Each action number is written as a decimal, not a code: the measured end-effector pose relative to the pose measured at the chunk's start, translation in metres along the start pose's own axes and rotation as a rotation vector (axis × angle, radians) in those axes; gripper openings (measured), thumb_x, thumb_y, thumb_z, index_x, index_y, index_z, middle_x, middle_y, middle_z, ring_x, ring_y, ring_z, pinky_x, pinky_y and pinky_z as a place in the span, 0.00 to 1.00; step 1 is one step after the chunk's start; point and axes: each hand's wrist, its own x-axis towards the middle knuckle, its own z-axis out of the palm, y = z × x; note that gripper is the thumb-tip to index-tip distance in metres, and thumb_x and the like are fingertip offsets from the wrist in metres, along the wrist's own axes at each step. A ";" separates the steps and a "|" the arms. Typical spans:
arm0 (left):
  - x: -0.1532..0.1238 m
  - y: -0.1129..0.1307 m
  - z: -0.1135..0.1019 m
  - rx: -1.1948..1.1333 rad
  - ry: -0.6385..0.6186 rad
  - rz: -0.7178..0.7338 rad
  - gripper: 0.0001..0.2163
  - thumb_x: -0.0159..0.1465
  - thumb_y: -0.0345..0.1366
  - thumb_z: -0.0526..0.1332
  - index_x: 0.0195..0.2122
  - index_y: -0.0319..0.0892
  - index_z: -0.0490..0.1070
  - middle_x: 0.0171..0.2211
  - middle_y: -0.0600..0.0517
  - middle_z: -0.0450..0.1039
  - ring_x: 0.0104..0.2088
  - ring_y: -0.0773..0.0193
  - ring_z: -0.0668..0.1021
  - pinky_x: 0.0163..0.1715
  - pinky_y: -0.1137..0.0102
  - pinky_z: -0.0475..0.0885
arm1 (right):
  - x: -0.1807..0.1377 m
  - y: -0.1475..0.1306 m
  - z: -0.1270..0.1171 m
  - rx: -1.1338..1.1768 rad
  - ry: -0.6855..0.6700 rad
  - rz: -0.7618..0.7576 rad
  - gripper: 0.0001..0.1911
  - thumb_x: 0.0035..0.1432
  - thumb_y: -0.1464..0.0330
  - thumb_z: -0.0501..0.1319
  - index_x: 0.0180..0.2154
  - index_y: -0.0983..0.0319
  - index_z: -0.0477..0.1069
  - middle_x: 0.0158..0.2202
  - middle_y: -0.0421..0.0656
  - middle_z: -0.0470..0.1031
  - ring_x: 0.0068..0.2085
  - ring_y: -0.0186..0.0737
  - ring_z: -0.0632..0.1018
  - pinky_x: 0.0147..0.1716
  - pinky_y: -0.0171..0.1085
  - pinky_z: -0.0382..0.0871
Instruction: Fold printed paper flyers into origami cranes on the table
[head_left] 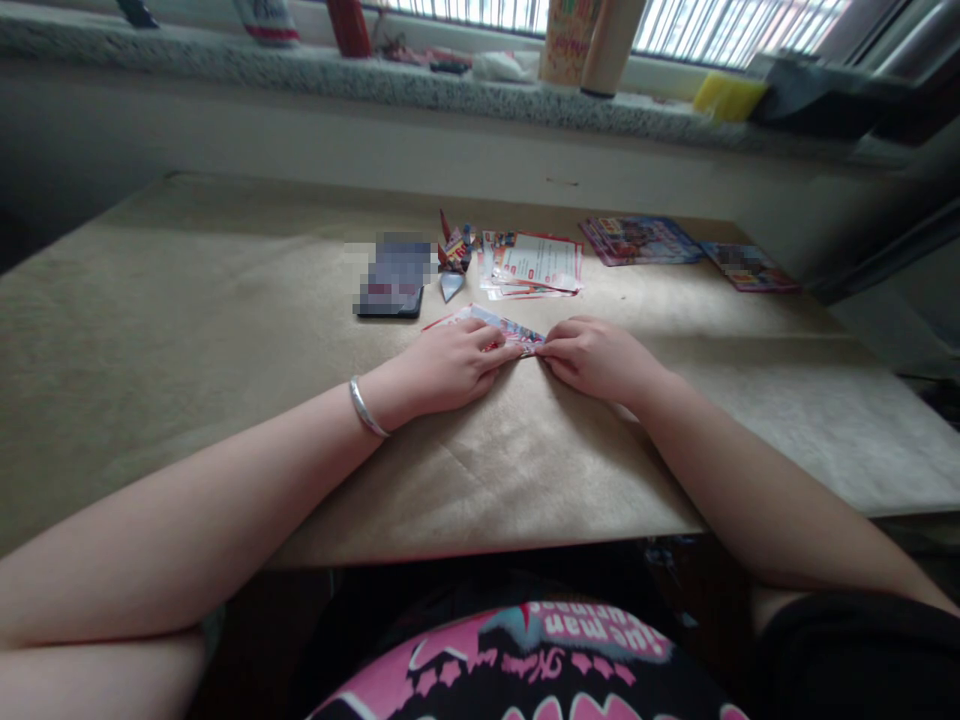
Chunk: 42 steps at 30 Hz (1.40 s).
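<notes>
A partly folded sheet of glossy printed paper (480,316) lies on the table in front of me, its fold edge toward me. My left hand (461,362) lies over its near left part, fingers closed on it and index finger stretched along the fold. At the right end of the paper, my right hand (592,355) pinches the corner between thumb and fingers. The fingertips of both hands almost meet. Just beyond stands a small folded paper figure (455,250) with pointed ends, like a crane. My hands cover much of the paper.
Left of the figure lies a phone-like dark device (394,280), its screen blurred. Loose printed sheets (540,262) lie behind my hands, with stacked colourful cards (641,241) and another stack (750,267) farther right. A stone windowsill (420,85) holds bottles and a yellow sponge-like block (727,97).
</notes>
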 end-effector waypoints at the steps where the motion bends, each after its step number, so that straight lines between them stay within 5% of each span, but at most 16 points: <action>1: 0.000 0.000 0.000 0.000 0.006 0.001 0.20 0.73 0.38 0.48 0.62 0.42 0.68 0.46 0.43 0.74 0.48 0.55 0.74 0.51 0.59 0.70 | 0.000 0.000 0.000 -0.003 -0.004 0.004 0.16 0.65 0.71 0.54 0.44 0.62 0.81 0.40 0.50 0.80 0.39 0.42 0.77 0.43 0.39 0.69; 21: -0.002 -0.002 0.001 0.012 -0.017 0.030 0.20 0.72 0.39 0.50 0.62 0.47 0.68 0.47 0.44 0.74 0.48 0.56 0.75 0.54 0.60 0.69 | 0.004 -0.009 -0.007 -0.004 -0.058 0.033 0.16 0.64 0.70 0.54 0.44 0.62 0.81 0.38 0.49 0.78 0.37 0.41 0.75 0.39 0.37 0.66; 29: -0.009 -0.007 0.004 -0.004 0.054 -0.008 0.20 0.70 0.40 0.55 0.63 0.51 0.67 0.60 0.51 0.71 0.67 0.48 0.63 0.68 0.47 0.50 | 0.007 -0.020 -0.013 -0.048 -0.131 0.069 0.16 0.64 0.70 0.54 0.40 0.64 0.81 0.38 0.49 0.78 0.36 0.40 0.75 0.39 0.38 0.65; 37: -0.007 -0.006 0.004 -0.037 0.038 0.041 0.21 0.71 0.38 0.53 0.65 0.47 0.65 0.62 0.51 0.70 0.64 0.52 0.67 0.69 0.50 0.52 | 0.009 -0.019 -0.014 -0.030 -0.130 0.060 0.16 0.63 0.71 0.54 0.41 0.64 0.81 0.37 0.49 0.78 0.35 0.40 0.76 0.39 0.37 0.65; 42: -0.009 -0.009 0.007 -0.042 0.038 0.036 0.23 0.71 0.39 0.53 0.67 0.47 0.61 0.66 0.51 0.64 0.68 0.50 0.61 0.70 0.47 0.46 | 0.010 -0.023 -0.016 -0.032 -0.175 0.090 0.16 0.63 0.71 0.54 0.38 0.64 0.81 0.37 0.49 0.79 0.34 0.39 0.76 0.37 0.37 0.65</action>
